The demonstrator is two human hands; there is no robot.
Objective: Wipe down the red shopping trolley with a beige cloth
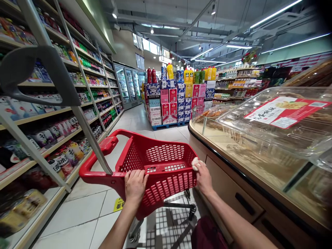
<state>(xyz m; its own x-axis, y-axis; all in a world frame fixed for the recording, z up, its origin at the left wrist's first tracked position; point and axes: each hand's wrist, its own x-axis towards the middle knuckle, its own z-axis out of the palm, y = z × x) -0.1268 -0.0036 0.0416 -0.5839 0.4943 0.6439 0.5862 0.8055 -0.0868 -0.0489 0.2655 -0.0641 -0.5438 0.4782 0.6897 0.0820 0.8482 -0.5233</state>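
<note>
Sideways in front of me stands a red plastic shopping cart (pixel 166 186), its basket holding nothing that I can see. My left hand (pixel 135 185) is closed over the near rim, fingers curled across the top edge. At the basket's right corner, my right hand (pixel 204 177) presses a crumpled white tissue or cloth (pixel 196 164) against the rim. A metal pole (pixel 90 138) with a dark grey grip (pixel 49 76) rises from the handle end of the cart on the left.
Shelves of drinks (pixel 85 86) line the left side. Stacked boxes topped with bottles (pixel 176 100) stand ahead on the tiled floor (pixel 85 214). Close on the right is a wooden counter (pixel 228 176) with clear plastic food boxes (pixel 280 117). Glass-door fridges (pixel 127 83) are at the back.
</note>
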